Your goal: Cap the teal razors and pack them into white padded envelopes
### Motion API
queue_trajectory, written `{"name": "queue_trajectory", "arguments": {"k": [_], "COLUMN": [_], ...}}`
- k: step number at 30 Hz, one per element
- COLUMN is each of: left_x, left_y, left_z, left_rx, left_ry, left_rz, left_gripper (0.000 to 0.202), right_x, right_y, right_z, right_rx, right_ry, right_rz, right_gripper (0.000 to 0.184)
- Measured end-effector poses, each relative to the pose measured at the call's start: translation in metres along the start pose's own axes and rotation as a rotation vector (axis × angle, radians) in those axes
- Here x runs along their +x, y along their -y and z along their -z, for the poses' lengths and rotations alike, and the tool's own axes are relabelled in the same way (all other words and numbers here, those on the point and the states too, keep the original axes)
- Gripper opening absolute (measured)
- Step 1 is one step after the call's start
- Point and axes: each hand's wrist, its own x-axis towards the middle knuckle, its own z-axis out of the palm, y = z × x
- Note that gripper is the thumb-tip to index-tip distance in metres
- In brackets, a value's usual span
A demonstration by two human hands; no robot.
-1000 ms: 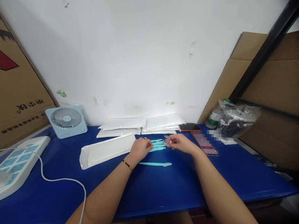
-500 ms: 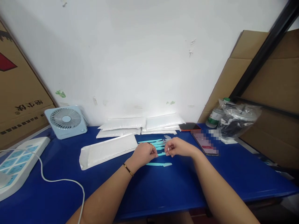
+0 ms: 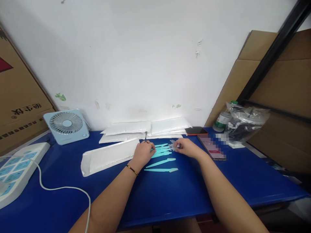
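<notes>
My left hand (image 3: 143, 153) rests fingers curled on the left ends of a small pile of teal plastic blades (image 3: 162, 149) lying on the blue table (image 3: 170, 194). My right hand (image 3: 184, 147) pinches the pale cap ends of the same pile at its right side. Two more teal blades lie apart just in front: one slanted (image 3: 160, 162) and one flat (image 3: 161, 170) nearer to me. A white padded mailer (image 3: 109, 155) lies open-ended to the left of my left hand.
A stack of white mailers (image 3: 145, 129) sits against the wall. A small blue fan (image 3: 66, 125) and a white power strip (image 3: 17, 166) with its cable are at left. Two phones (image 3: 211, 146), a bottle (image 3: 221, 121) and a plastic bag (image 3: 245, 124) stand at right.
Both hands drew a teal blade out of the pile toward me, laid it beside the single one, then went back to the pile. Two blades now lie in front instead of one.
</notes>
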Motion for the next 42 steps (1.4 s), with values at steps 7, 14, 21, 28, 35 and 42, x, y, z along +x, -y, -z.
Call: {"name": "queue_trajectory", "arguments": {"k": [7, 14, 21, 28, 35, 42], "left_x": [0.0, -0.003, -0.004, -0.004, -0.005, -0.004], "left_y": [-0.004, -0.007, -0.01, -0.012, -0.009, -0.009], "left_z": [0.004, 0.014, 0.016, 0.018, 0.018, 0.019], "left_rx": [0.003, -0.04, -0.033, -0.041, -0.075, -0.122], "left_ry": [-0.054, -0.065, -0.038, -0.013, -0.037, -0.024], "left_rz": [0.008, -0.01, -0.006, 0.003, -0.014, 0.024], "left_gripper": [0.016, 0.018, 0.016, 0.017, 0.016, 0.015], "right_x": [0.002, 0.0, -0.003, -0.002, -0.004, -0.002], "right_y": [0.002, 0.006, 0.018, 0.026, 0.022, 0.021], "right_z": [-0.001, 0.005, 0.004, 0.003, 0.011, 0.011], "right_rx": [0.029, 0.171, 0.395, 0.498, 0.627, 0.772], "right_ry": [0.006, -0.067, -0.081, -0.04, -0.116, -0.055], "right_rz": [0.002, 0.054, 0.049, 0.044, 0.012, -0.089], "right_gripper": [0.012, 0.03, 0.026, 0.031, 0.036, 0.043]}}
